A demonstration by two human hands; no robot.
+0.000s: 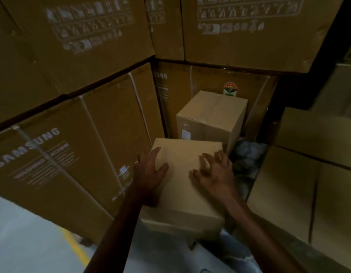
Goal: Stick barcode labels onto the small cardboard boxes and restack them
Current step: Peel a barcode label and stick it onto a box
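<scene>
Printed matter: the large carton [58, 154] on your left reads "SAMSUNG" in white, with smaller lines beneath too blurred to read. The carton behind [170, 99] shows only "UNG" at its corner. The upper cartons [87, 30] carry rows of white pictograms. A round red, yellow and green sticker [230, 88] sits on the back carton, its text unreadable.

Small boxes: one [212, 117] stands upright in the corner, a white label [186, 134] low on its near face. The nearer box [188, 184] is tilted in front of it, between your hands.

Hands: your left hand [149, 174] grips the nearer box's left edge, thumb on top, fingers wrapped down the side. Your right hand [216, 172] rests on the top face near the right edge, fingers curled with tips pressing the cardboard. Both forearms reach in from below.
</scene>
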